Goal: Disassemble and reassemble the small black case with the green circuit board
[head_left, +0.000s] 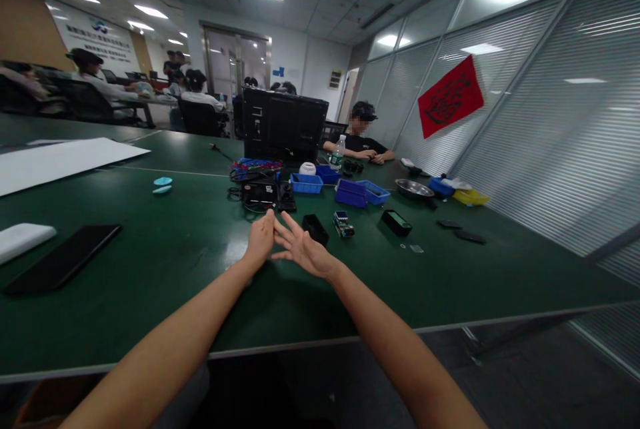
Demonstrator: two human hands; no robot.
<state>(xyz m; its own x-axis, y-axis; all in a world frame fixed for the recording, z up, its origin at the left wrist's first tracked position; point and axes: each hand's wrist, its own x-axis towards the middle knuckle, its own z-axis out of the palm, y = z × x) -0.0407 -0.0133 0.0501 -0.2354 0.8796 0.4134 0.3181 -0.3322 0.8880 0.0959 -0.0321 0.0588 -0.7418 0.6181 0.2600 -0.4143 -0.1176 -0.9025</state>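
Both my arms reach forward over a dark green table (pixel 165 262). My left hand (pixel 261 240) is held edge-on with its fingers straight and together, empty. My right hand (pixel 299 244) is beside it, fingers spread, palm turned toward the left hand, almost touching it at the fingertips; it holds nothing. Just beyond the hands lie a small black box (pixel 316 228) and a small toy-like vehicle (pixel 343 224). A black device with cables (pixel 263 194) sits further back.
Blue bins (pixel 356 192), a black case (pixel 397 222), a metal bowl (pixel 414 188), a yellow tray (pixel 471 197) and a monitor back (pixel 284 124) stand across the table. A dark slab (pixel 63 257) and white paper (pixel 55 159) lie left. A seated person (pixel 361 139) is opposite; others sit far left.
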